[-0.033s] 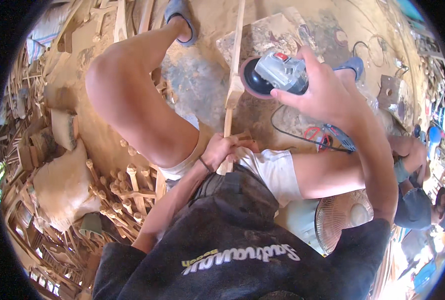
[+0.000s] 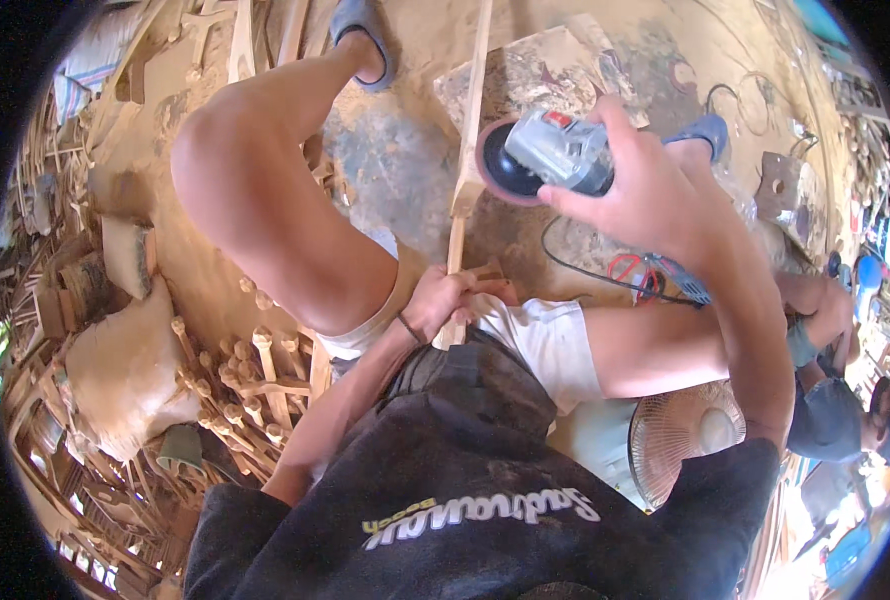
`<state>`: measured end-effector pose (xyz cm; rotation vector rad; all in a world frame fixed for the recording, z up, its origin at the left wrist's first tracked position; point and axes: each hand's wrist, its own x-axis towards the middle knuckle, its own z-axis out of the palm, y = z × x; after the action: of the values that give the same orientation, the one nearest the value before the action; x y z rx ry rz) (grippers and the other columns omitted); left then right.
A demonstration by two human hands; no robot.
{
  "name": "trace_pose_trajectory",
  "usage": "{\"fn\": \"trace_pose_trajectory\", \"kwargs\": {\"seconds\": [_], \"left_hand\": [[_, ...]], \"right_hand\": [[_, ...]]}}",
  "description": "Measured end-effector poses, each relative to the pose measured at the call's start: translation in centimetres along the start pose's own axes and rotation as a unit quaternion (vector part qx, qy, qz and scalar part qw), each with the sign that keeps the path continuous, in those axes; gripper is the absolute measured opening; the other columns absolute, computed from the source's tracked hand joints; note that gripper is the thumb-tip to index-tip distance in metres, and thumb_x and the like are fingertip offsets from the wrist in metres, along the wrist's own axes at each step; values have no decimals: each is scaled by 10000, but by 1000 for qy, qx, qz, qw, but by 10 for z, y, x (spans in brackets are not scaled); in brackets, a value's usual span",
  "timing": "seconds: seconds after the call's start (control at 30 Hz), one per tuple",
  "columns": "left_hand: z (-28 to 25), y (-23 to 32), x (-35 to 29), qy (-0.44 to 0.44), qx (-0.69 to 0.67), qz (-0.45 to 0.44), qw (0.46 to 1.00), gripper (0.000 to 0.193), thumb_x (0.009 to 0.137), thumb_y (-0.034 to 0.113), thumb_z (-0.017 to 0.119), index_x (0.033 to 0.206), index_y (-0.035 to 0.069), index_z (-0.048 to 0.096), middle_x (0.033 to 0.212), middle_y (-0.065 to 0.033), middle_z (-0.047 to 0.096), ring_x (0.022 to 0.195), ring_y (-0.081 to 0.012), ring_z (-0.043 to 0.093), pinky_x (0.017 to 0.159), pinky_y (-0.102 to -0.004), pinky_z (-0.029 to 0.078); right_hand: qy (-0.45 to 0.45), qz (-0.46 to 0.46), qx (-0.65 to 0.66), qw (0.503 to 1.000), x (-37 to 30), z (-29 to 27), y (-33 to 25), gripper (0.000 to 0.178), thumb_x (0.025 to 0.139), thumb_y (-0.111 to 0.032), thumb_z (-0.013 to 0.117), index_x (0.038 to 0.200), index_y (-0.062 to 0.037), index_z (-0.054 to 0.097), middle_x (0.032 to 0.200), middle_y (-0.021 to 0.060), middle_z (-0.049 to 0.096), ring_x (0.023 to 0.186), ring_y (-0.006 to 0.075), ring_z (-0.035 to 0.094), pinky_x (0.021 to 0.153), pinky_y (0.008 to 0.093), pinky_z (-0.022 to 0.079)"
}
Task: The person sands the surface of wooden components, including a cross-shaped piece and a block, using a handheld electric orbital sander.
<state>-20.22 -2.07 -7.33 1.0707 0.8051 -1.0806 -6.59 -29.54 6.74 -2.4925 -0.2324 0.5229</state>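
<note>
My right hand (image 2: 655,185) is wrapped round a grey angle grinder (image 2: 562,148) with a red switch and a round sanding disc (image 2: 497,165). The disc's rim is right beside a long, pale wooden piece (image 2: 468,185), at its thicker carved part; I cannot tell whether they touch. My left hand (image 2: 439,303), with a dark band at the wrist, is closed round the near end of that piece at my lap. From there the wood runs away from me between my legs to the far edge of the view.
A dark cord (image 2: 575,262) and a red-and-blue tool (image 2: 677,276) lie by my right thigh. A round fan (image 2: 690,435) stands at my right side. Several carved wooden pieces (image 2: 255,385) and a dusty sack (image 2: 130,370) are at left. Another person (image 2: 830,415) sits at far right.
The grinder has tilted and shifted slightly left and toward me. My left hand and the wooden piece have stayed in place.
</note>
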Motion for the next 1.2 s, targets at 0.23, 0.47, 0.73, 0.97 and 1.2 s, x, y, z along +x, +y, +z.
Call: {"fn": "trace_pose_trajectory", "kwargs": {"seconds": [0.23,0.47,0.73,0.97,1.2], "left_hand": [[-10,-10,7,11,66,35,997,219,965,121,630,786,-3,656,635,-27,560,456,-147,526,435,-335,440],[-16,-19,16,15,62,16,998,211,991,127,616,841,-16,654,618,-33,542,464,-158,540,473,-345,475],[-23,-6,-32,-151,124,137,971,507,919,72,769,1358,6,525,1122,-123,648,949,-202,681,820,-369,577],[9,78,-144,-91,281,403,866,1069,898,121,849,1728,6,186,1612,-197,465,1487,-298,478,1248,-441,377],[27,244,-179,-22,286,741,607,672,904,441,769,1378,-1,591,1316,-164,651,1203,-275,615,1059,-421,473]], "right_hand": [[17,-11,-5,1000,6,16,9,803,810,-489,909,1253,23,479,928,333,737,904,540,748,805,577,603],[-33,16,31,999,-3,12,0,791,816,-452,926,1272,24,488,1009,335,745,992,506,759,861,521,600],[132,120,18,984,7,-16,27,1030,771,-528,952,1407,102,441,1192,353,722,1145,471,739,1020,479,575],[363,137,249,887,-22,-58,28,1060,759,-403,1010,1452,122,404,1267,276,685,1171,307,703,1044,381,548],[494,95,224,835,-15,-89,-6,966,808,-318,987,1444,101,394,1281,258,646,1127,271,689,1018,372,545]]}}
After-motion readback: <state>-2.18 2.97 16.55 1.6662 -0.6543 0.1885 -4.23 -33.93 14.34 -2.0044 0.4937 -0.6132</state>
